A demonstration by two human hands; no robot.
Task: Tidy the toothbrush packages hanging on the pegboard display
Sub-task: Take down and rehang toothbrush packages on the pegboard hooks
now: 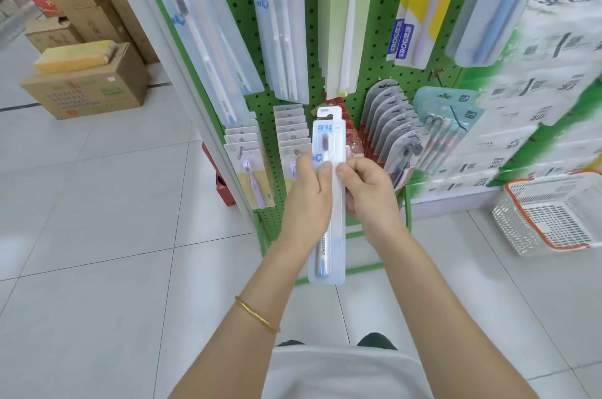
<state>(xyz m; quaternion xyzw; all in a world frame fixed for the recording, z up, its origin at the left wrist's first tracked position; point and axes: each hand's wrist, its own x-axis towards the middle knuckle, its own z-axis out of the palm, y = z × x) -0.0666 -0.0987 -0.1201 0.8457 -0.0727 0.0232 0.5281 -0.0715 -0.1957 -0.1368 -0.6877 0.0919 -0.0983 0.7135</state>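
Right now both hands, the left hand [308,193] and the right hand [368,193], pinch one toothbrush package [328,203], upright, just before the green pegboard [319,40]. If the fingers [325,170] slip, it could drop on the floor [114,235].
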